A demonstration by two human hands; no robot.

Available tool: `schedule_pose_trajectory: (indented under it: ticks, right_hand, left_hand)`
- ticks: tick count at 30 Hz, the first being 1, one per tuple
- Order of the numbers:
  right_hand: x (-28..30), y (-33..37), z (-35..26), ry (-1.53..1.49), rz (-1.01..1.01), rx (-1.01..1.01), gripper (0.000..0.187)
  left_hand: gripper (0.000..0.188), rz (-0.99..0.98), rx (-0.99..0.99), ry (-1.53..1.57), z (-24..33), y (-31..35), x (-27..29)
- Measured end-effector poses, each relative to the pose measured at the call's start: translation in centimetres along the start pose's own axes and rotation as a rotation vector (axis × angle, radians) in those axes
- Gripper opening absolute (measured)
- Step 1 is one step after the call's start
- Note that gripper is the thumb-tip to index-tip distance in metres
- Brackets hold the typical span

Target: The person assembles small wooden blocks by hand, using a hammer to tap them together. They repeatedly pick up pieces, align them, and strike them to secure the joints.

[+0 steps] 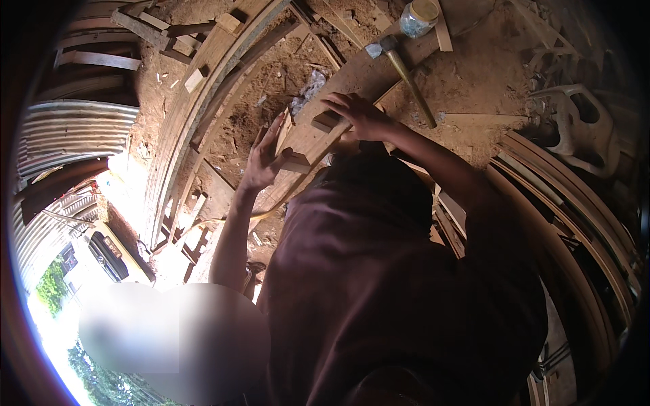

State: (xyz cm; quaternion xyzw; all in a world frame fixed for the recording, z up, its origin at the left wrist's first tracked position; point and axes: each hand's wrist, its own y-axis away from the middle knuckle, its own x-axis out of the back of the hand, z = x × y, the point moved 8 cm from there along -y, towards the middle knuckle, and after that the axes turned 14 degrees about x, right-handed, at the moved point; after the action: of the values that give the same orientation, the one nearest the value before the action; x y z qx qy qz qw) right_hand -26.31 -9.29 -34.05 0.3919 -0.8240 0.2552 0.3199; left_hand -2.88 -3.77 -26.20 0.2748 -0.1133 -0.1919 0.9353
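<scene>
My left hand (265,161) is at the left edge of a long wooden board (308,143), fingers stretched out and thumb apart. Its thumb lies by a small wooden block (296,162); whether they touch I cannot tell. Beside its fingertips a thin upright wood piece (286,128) shows. My right hand (362,118) is over the board's right side with its fingers spread. Just left of that hand sits a dark-faced wooden block (326,122). Farther up the board rests a hammer (411,84), its head on the wood and its handle slanting down to the right.
A clear jar with a yellowish lid (418,20) stands at the board's far end. Long planks (196,115) curve along the left, with wood scraps around. Stacked boards (569,216) and a pale plastic chair (582,128) are at right. Sawdust covers the ground.
</scene>
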Motion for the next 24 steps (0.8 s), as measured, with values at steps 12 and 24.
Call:
schedule_pose_trajectory:
  ticks: [12,24]
  right_hand:
    - [-1.6,-4.9,1.8,-0.128,0.198,0.108,0.073]
    - [0.3,-3.6,5.1,-0.064,0.301,0.033,0.071]
  left_hand:
    - [0.079,0.184,-0.206,-0.126,1.3,-0.8,-0.9]
    - [0.063,0.209,0.073,-0.153,-1.4,-6.5,-0.9]
